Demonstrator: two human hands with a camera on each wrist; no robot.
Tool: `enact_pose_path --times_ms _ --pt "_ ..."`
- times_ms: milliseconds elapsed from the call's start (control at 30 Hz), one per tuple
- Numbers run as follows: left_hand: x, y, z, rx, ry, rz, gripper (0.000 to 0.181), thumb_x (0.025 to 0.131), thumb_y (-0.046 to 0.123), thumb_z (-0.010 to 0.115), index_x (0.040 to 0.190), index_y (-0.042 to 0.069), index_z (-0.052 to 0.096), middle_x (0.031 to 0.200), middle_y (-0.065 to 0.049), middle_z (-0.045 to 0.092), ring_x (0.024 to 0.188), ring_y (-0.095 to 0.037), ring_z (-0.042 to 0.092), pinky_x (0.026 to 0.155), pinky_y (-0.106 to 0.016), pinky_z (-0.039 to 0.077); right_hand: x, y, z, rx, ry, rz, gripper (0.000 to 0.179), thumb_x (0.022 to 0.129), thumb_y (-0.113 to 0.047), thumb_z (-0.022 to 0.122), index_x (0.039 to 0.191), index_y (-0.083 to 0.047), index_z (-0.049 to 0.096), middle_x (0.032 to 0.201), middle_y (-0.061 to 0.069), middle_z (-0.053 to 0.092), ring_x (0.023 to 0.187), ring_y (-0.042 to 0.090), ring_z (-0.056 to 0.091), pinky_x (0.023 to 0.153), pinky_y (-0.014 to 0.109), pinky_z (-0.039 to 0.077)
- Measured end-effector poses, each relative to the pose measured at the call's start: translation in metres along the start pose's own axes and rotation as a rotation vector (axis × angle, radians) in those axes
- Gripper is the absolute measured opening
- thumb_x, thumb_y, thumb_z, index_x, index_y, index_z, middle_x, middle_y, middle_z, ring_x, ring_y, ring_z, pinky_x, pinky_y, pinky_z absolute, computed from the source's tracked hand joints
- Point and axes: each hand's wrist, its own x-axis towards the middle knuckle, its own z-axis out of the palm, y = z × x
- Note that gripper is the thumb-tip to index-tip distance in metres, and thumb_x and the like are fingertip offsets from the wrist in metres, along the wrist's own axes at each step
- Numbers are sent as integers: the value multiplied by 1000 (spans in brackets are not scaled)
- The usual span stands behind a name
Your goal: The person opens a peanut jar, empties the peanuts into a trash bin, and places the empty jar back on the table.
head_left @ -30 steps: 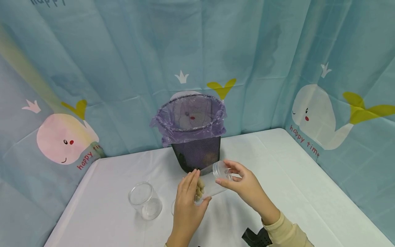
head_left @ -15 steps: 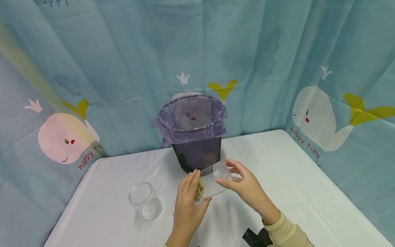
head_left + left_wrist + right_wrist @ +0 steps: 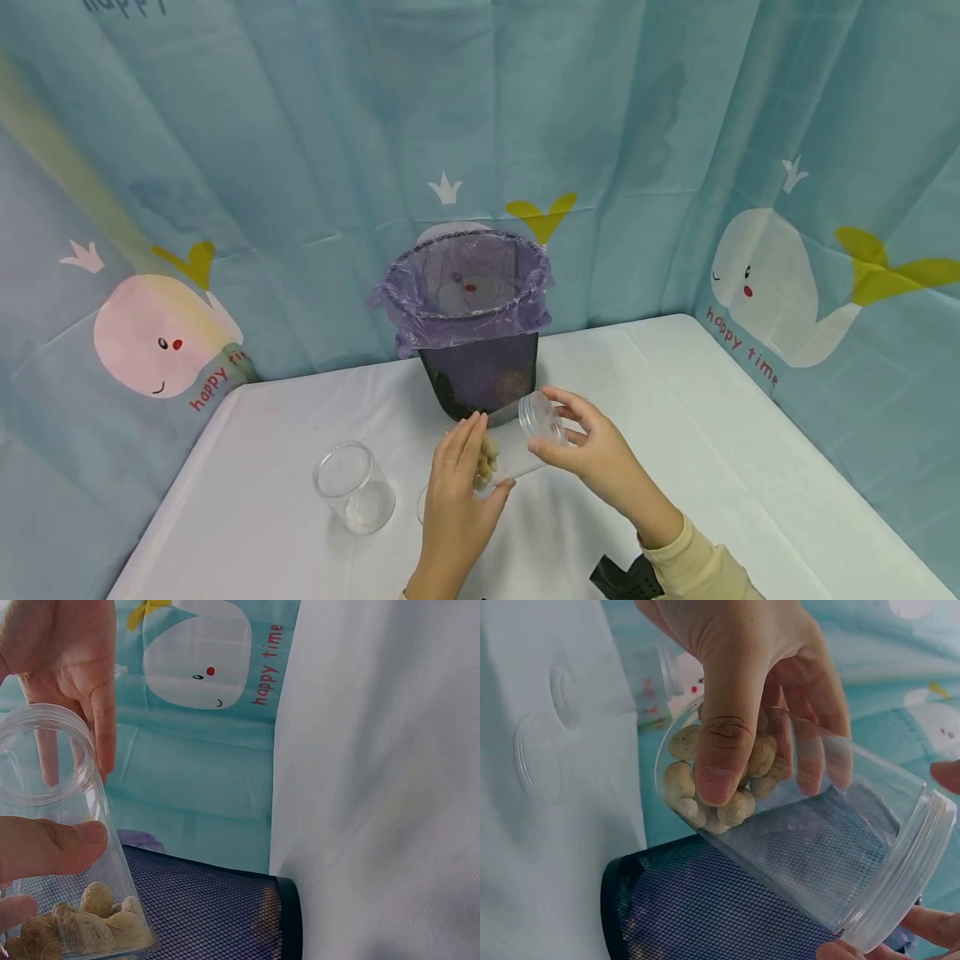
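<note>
You hold a clear jar (image 3: 516, 454) in front of the bin (image 3: 487, 379), tilted so its lid end sits higher, toward your right, and its base lower, toward your left. Your left hand (image 3: 457, 504) grips the base end, the fingers along one side and the thumb laid across the other. Your right hand (image 3: 592, 446) pinches the clear lid (image 3: 542, 417) between thumb and fingertips at the far end of the jar. Inside, the peanuts (image 3: 739, 808) are heaped against the base, right behind your left thumb in the right wrist view, while the stretch nearer the lid is see-through. On the worktop (image 3: 637, 375), to the left of your left hand, a glass (image 3: 360, 492) stands upright, and a clear round disc (image 3: 538, 759) lies flat between it and you, partly covered by your hand in the head view. The bin is black mesh, lined with a purple bag (image 3: 450, 333) folded over its rim, and it stands toward the back. Beside your beige right sleeve (image 3: 697, 558) is a black piece (image 3: 626, 577) dotted with holes. Behind everything hangs a blue-green curtain (image 3: 300, 125) printed with whales, crowns and the words "happy time".
</note>
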Motion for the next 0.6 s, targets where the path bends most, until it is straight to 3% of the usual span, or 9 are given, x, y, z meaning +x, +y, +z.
enact_pose_path --times_ms 167,367,600 --pt "0 0 0 5 1 2 101 47 8 100 138 6 56 138 -10 60 127 -30 54 113 -23 41 2 3 2 -30 31 33 77 84 -29 80 149 -14 42 152 11 43 135 31 46 111 52 45" --pt "0 0 0 -3 11 14 102 45 7 100 138 5 57 138 -11 60 126 -31 55 118 -14 30 2 6 1 -63 35 40 70 85 -32 78 145 -13 48 146 10 51 128 28 50 106 48 50" --pt "1 1 0 -16 12 12 103 45 5 100 138 6 56 139 -10 59 126 -32 55 118 -12 29 2 7 0 -31 22 19 68 85 -27 78 144 -9 49 147 11 51 134 32 47 109 47 49"
